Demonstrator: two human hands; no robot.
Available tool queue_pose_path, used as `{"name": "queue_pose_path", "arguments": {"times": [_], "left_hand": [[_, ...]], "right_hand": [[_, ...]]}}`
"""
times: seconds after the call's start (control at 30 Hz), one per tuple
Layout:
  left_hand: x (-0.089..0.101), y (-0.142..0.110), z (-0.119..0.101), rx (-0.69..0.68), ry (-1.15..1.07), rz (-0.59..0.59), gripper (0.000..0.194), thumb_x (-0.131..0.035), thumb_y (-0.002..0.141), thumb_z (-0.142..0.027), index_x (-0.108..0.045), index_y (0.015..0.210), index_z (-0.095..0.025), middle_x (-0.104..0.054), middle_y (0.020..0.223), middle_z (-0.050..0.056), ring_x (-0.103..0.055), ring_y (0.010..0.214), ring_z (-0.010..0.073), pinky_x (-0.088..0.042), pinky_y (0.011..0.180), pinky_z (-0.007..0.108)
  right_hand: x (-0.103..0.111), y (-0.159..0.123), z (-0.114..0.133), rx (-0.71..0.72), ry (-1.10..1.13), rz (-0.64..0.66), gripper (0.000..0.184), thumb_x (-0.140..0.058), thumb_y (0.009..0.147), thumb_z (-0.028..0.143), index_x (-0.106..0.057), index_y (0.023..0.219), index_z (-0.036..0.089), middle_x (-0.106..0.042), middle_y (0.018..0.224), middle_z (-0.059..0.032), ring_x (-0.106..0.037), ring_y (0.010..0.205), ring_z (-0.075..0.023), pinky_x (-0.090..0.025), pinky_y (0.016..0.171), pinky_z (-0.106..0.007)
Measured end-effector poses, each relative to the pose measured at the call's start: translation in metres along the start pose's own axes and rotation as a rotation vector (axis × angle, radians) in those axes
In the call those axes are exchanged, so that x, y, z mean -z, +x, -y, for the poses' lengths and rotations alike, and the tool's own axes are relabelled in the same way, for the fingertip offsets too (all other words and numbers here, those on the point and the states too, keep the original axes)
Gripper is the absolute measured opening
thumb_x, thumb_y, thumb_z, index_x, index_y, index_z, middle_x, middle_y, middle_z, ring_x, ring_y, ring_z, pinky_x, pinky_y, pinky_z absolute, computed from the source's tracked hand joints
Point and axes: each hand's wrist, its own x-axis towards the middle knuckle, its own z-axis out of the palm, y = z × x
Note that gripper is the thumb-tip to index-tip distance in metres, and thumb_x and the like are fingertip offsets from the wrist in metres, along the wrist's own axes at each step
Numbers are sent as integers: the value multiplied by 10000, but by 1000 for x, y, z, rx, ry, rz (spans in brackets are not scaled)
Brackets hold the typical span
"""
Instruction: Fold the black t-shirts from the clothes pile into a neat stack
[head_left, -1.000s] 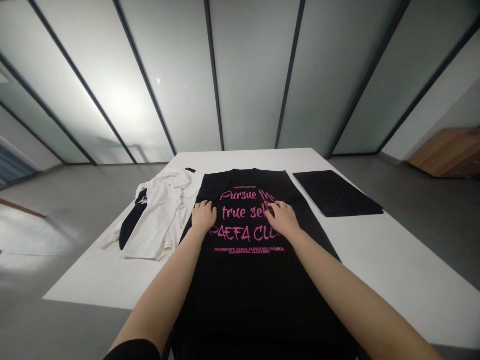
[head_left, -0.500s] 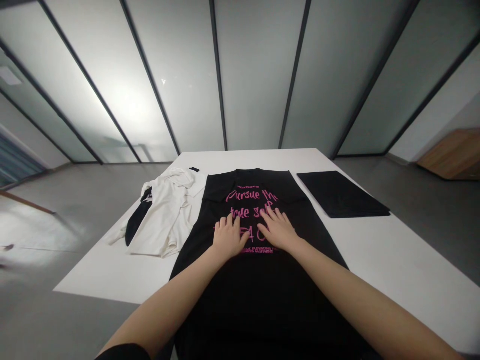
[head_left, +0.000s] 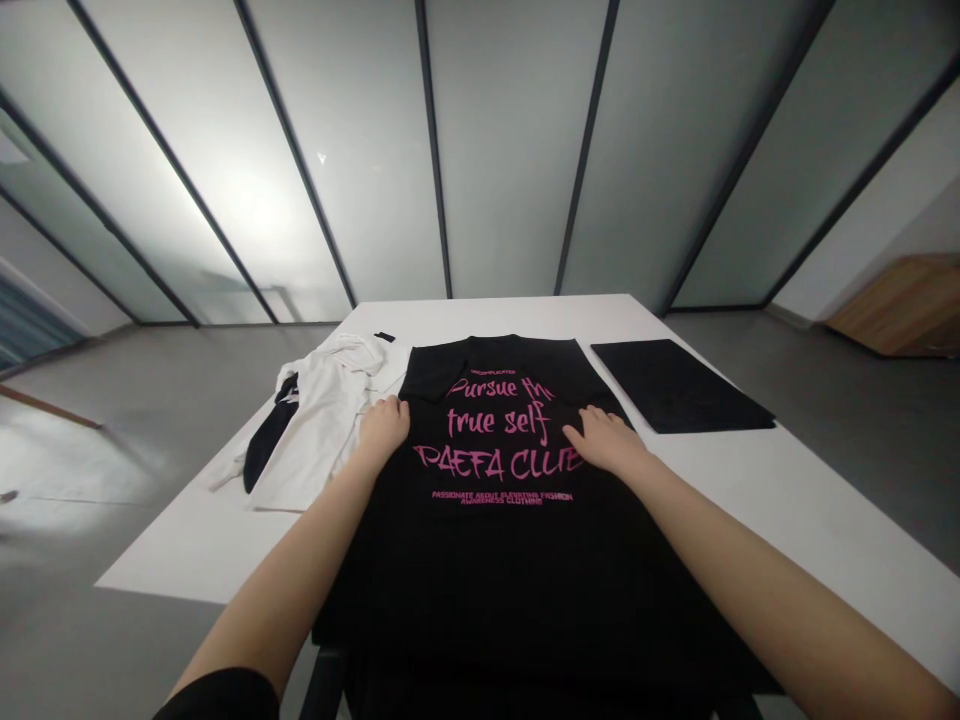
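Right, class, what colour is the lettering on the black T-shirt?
The lettering on the black T-shirt is magenta-pink, clearest in the head view.

You are resting your left hand [head_left: 384,428] and your right hand [head_left: 606,442] on the T-shirt [head_left: 487,560], which is lying in the middle of the table [head_left: 495,315]. A second shirt [head_left: 319,425] is lying on its left side, and a folded garment [head_left: 679,385] is lying on its right side.

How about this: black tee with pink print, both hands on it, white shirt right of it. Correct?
No: the head view shows the white shirt left of the black tee, not right. Pink print, left hand and right hand stand.
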Motion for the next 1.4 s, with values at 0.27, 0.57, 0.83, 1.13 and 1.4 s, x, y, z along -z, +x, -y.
{"name": "queue_pose_path", "arguments": {"times": [0.27, 0.57, 0.83, 1.13, 1.4], "left_hand": [[-7, 39, -18, 77, 15, 38, 426, -413, 1024, -219, -579, 1408, -141, -709, 1287, 252, -688, 1229, 376, -535, 971, 477], [-17, 62, -15, 166, -34, 24, 459, -341, 1012, -140, -600, 1391, -135, -716, 1268, 249, -709, 1168, 373, -530, 924, 467], [-25, 22, -46, -20, 23, -207, 638, -484, 987, -295, -496, 1584, -70, -462, 1658, 281, -439, 1526, 422, -352, 1228, 556], [-34, -18, -76, -297, -53, 121, 760, -388, 1077, -619, -406, 1690, -171, -344, 1778, 167, -269, 1655, 408, -252, 1311, 597], [-33, -18, -42, -126, -26, 90, 820, -411, 1066, -622, -382, 1687, -87, -360, 1755, 232, -325, 1633, 415, -292, 1302, 541]], "right_hand": [[-11, 1, 29, -136, 6, -269, 549, -418, 1074, 476, -639, 1391, 86, -598, 1435, -288, -532, 1361, -462, -382, 1137, -631], [-17, 5, 8, -101, 50, -265, 610, -440, 1058, 490, -589, 1474, 70, -564, 1531, -267, -504, 1431, -405, -352, 1193, -506], [-22, 5, 30, -131, 52, -255, 688, -442, 1037, 393, -430, 1610, 13, -413, 1685, -314, -345, 1575, -463, -254, 1254, -625], [-15, 16, 115, 453, 143, -28, 715, -316, 1119, 562, -321, 1745, 217, -308, 1803, -122, -240, 1666, -343, -170, 1336, -520], [-12, 40, 80, 210, 67, 8, 818, -295, 1112, 606, -253, 1755, 101, -182, 1830, -163, -160, 1684, -365, -164, 1343, -501]]}}
